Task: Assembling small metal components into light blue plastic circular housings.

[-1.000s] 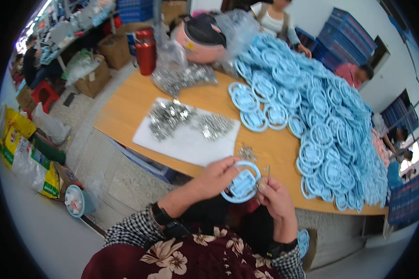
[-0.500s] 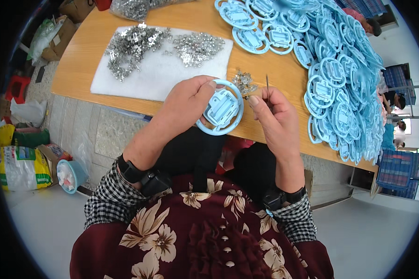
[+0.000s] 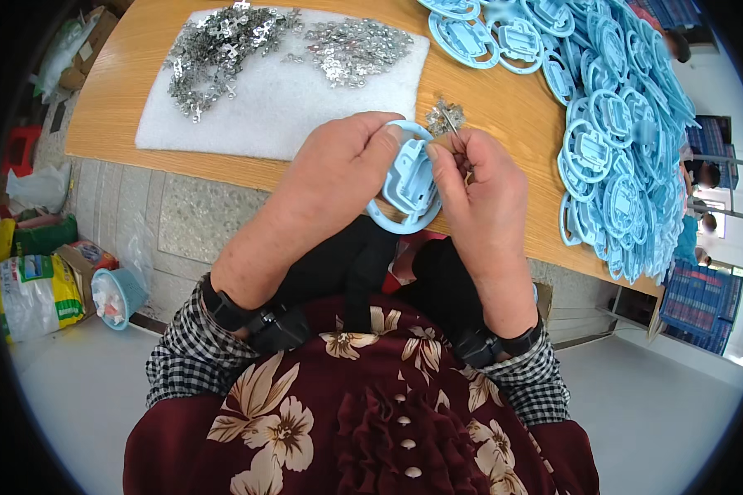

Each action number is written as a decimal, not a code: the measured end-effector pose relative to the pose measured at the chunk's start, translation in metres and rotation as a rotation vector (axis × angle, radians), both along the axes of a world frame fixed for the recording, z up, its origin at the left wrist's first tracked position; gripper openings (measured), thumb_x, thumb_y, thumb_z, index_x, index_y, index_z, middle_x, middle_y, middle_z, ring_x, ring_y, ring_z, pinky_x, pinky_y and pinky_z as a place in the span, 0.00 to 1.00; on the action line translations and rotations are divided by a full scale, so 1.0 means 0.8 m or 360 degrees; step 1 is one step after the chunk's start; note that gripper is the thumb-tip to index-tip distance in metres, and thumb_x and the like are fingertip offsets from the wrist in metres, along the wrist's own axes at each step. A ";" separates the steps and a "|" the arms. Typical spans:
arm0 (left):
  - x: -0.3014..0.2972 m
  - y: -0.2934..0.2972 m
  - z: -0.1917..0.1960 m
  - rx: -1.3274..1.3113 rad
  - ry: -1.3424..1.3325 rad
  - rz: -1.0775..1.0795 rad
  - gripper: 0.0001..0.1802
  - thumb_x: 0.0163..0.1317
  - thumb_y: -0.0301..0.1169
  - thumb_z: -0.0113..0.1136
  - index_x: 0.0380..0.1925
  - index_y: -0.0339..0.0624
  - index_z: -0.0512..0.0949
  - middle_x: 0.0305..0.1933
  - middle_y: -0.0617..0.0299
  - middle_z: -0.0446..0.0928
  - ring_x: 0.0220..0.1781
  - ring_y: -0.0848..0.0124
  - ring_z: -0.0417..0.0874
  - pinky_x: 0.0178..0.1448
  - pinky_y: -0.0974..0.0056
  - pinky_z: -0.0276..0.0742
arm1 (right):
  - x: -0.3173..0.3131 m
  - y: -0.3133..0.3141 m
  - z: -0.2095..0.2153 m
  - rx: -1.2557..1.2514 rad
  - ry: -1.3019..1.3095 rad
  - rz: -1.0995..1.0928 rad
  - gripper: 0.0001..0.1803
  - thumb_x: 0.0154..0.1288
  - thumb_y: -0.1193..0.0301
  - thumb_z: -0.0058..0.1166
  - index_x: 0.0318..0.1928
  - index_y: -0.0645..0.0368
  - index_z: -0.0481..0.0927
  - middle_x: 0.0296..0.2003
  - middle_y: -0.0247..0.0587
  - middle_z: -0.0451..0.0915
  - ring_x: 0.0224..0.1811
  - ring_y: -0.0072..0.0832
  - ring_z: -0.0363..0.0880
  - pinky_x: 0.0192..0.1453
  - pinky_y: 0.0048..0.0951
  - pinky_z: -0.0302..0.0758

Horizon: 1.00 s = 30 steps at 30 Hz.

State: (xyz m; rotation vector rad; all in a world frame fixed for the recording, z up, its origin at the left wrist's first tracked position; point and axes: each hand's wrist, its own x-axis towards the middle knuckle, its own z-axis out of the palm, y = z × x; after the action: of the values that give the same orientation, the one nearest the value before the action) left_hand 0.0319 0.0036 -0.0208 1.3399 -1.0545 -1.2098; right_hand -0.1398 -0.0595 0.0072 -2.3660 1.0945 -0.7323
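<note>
My left hand (image 3: 330, 173) grips the upper left rim of a light blue plastic ring-shaped part (image 3: 409, 177), with a raised frame across its middle. The part is held tilted at the table's near edge. Over its upper right side, my right hand (image 3: 489, 186) is closed with thumb and fingers pinched around a thin metal tool (image 3: 450, 122), whose shaft sticks up past the fingers. Whether a small metal piece is also in that pinch is hidden. Just beyond the fingertips lies a small heap of silvery metal pieces (image 3: 442, 112) on the wooden table (image 3: 504, 107).
A white foam mat (image 3: 248, 128) carries two piles of small metal pieces (image 3: 359, 51). Many light blue parts (image 3: 619, 148) are heaped along the table's right side. On the floor at left stand a blue bin (image 3: 128, 301) and a plastic sack (image 3: 37, 289).
My right hand has moved in to the blue part, its fingertips now at the upper right rim. The part has turned and tilted in my left hand. The view has shifted slightly.
</note>
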 end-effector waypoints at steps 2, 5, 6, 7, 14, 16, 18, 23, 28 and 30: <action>0.000 0.001 0.000 0.0030 -0.0016 0.0000 0.20 0.78 0.35 0.49 0.57 0.28 0.78 0.40 0.64 0.84 0.38 0.82 0.81 0.42 0.72 0.79 | 0.006 0.008 0.000 -0.0219 0.0124 -0.0050 0.07 0.65 0.72 0.63 0.39 0.61 0.80 0.31 0.48 0.79 0.34 0.48 0.81 0.36 0.44 0.76; -0.001 0.000 -0.003 0.0002 -0.0072 0.0023 0.20 0.78 0.35 0.49 0.57 0.28 0.78 0.40 0.64 0.84 0.38 0.82 0.81 0.42 0.72 0.80 | 0.000 0.016 -0.002 -0.0399 0.0232 0.0101 0.07 0.63 0.74 0.62 0.41 0.60 0.81 0.30 0.46 0.78 0.33 0.47 0.81 0.35 0.43 0.76; -0.001 0.000 -0.004 -0.0020 -0.0096 0.0033 0.20 0.78 0.35 0.49 0.56 0.28 0.78 0.39 0.64 0.84 0.37 0.82 0.81 0.42 0.72 0.80 | -0.003 0.021 0.000 -0.0344 0.0268 0.0121 0.07 0.64 0.76 0.62 0.43 0.61 0.82 0.30 0.47 0.79 0.32 0.48 0.81 0.35 0.42 0.77; -0.001 -0.001 -0.001 0.0026 -0.0054 0.0043 0.20 0.78 0.35 0.49 0.56 0.28 0.78 0.39 0.64 0.84 0.37 0.81 0.82 0.41 0.71 0.80 | -0.005 0.025 0.006 -0.0290 0.0299 0.0139 0.08 0.65 0.77 0.61 0.44 0.63 0.82 0.30 0.48 0.80 0.32 0.48 0.81 0.35 0.40 0.77; -0.002 0.000 0.008 0.0082 0.0016 0.0047 0.20 0.78 0.35 0.48 0.56 0.28 0.78 0.37 0.63 0.84 0.31 0.80 0.83 0.36 0.72 0.80 | -0.024 0.008 0.005 -0.0141 0.0187 0.0353 0.17 0.66 0.73 0.57 0.55 0.56 0.81 0.32 0.48 0.82 0.33 0.46 0.83 0.36 0.44 0.79; -0.001 0.000 0.005 0.0085 0.0047 0.0029 0.20 0.78 0.34 0.48 0.56 0.28 0.78 0.36 0.62 0.84 0.30 0.79 0.83 0.34 0.73 0.80 | -0.020 0.017 0.012 -0.0093 0.0310 0.0306 0.18 0.66 0.74 0.56 0.56 0.57 0.82 0.33 0.49 0.83 0.34 0.47 0.83 0.37 0.44 0.79; 0.002 -0.001 0.001 0.0090 0.0112 0.0003 0.20 0.78 0.34 0.47 0.57 0.28 0.77 0.36 0.61 0.83 0.28 0.77 0.84 0.32 0.73 0.80 | -0.022 0.015 0.013 -0.0047 0.0267 0.0257 0.18 0.67 0.74 0.56 0.57 0.58 0.82 0.34 0.50 0.83 0.34 0.48 0.83 0.38 0.44 0.79; 0.000 -0.001 0.002 0.0101 0.0110 0.0041 0.20 0.78 0.33 0.47 0.57 0.27 0.77 0.36 0.60 0.83 0.26 0.76 0.84 0.30 0.72 0.81 | -0.024 0.015 0.015 0.0025 0.0249 0.0314 0.15 0.70 0.71 0.55 0.56 0.59 0.80 0.36 0.52 0.83 0.36 0.50 0.83 0.40 0.44 0.79; 0.000 -0.002 0.003 0.0111 0.0149 0.0021 0.20 0.78 0.33 0.47 0.57 0.27 0.77 0.36 0.61 0.83 0.26 0.77 0.84 0.30 0.72 0.82 | -0.030 0.008 0.033 0.0219 0.0236 0.0176 0.12 0.73 0.71 0.52 0.54 0.58 0.77 0.38 0.51 0.82 0.41 0.51 0.82 0.44 0.45 0.78; -0.003 -0.002 0.002 0.0124 0.0200 0.0038 0.20 0.78 0.34 0.46 0.57 0.27 0.77 0.35 0.61 0.83 0.27 0.77 0.84 0.30 0.72 0.82 | -0.034 0.008 0.033 0.0104 0.0302 0.0112 0.11 0.73 0.70 0.53 0.52 0.55 0.80 0.36 0.50 0.83 0.38 0.50 0.83 0.41 0.45 0.78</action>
State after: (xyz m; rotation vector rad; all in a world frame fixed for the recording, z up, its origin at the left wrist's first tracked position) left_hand 0.0295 0.0017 -0.0194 1.3143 -0.9082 -1.3109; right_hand -0.1668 -0.0531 0.0336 -2.4430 1.0865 -0.4481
